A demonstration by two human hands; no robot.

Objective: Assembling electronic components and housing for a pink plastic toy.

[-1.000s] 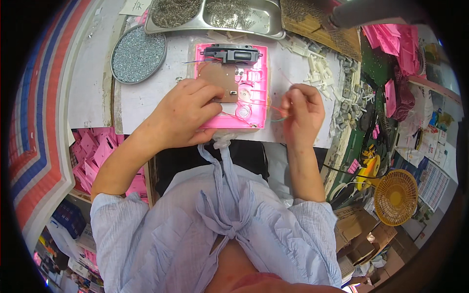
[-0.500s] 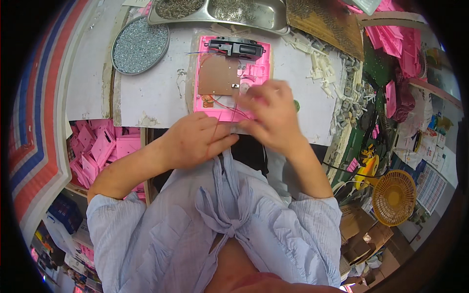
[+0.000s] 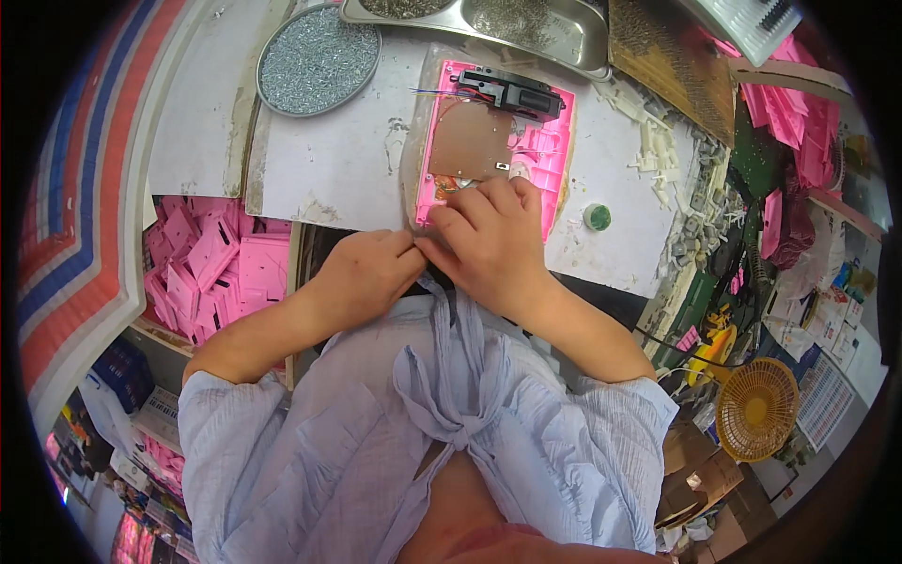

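Note:
A pink plastic housing (image 3: 554, 155) lies in front of me on the worktable, slightly turned. Inside it are a brown circuit board (image 3: 470, 141) and, along its far side, a black module (image 3: 512, 94) with thin wires at its left end. My left hand (image 3: 371, 273) is at the housing's near left corner, fingers pinched together. My right hand (image 3: 498, 240) bends over the near edge, its thumb and index finger closed close to my left fingertips. Whatever sits between the fingers of either hand is too small or hidden to name. The right hand covers part of the near edge.
A round tray of small metal parts (image 3: 319, 64) stands at the far left, beside a steel tray (image 3: 583, 47). White plastic pieces (image 3: 658, 155) lie to the right, near a small green round container (image 3: 597, 217). Pink housings (image 3: 211, 258) fill a bin at left.
My right hand has moved down and left, coming together with my left hand at the housing's corner. Red wires seen at the near edge are now hidden. The whole view has shifted.

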